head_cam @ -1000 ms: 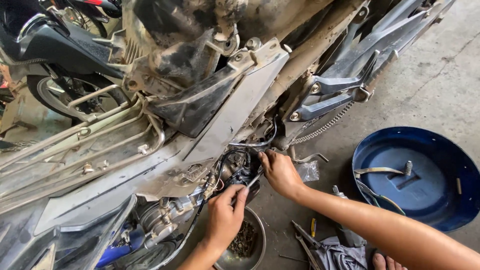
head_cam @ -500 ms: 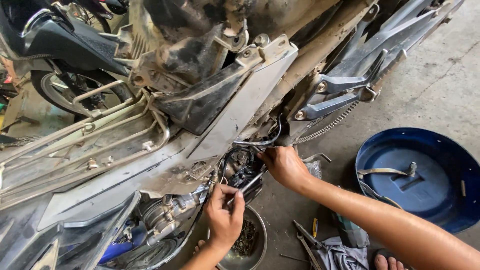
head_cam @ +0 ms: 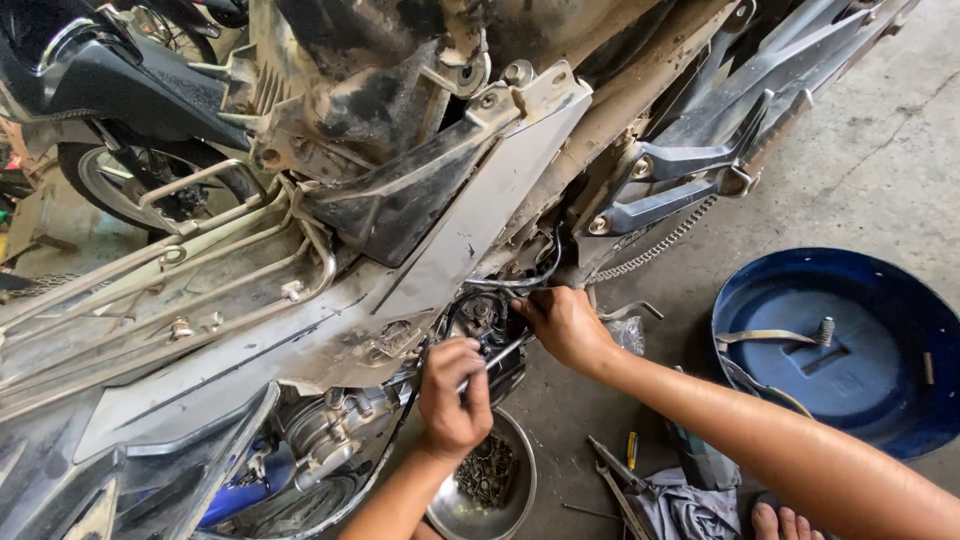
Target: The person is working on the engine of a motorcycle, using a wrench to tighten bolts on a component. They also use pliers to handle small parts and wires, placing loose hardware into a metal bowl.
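A dirty motorcycle (head_cam: 420, 200) with grey side panels fills the view, its engine area exposed low in the middle. My left hand (head_cam: 452, 395) is closed around a thin metal tool (head_cam: 500, 355) that points up into the engine opening. My right hand (head_cam: 565, 325) reaches in from the right and grips a dark part at the black cables (head_cam: 520, 280) inside that opening. What its fingertips hold is hidden behind the hand.
A steel bowl (head_cam: 510, 500) of several screws lies on the floor under my left hand. Pliers and small tools (head_cam: 625, 480) lie on a grey rag. A blue round pan (head_cam: 850, 350) with metal parts sits at right. My foot (head_cam: 785, 522) shows at the bottom.
My left hand has shifted slightly right and up toward the engine opening with the tool. My right hand stays at the cables. The view has drifted a little.
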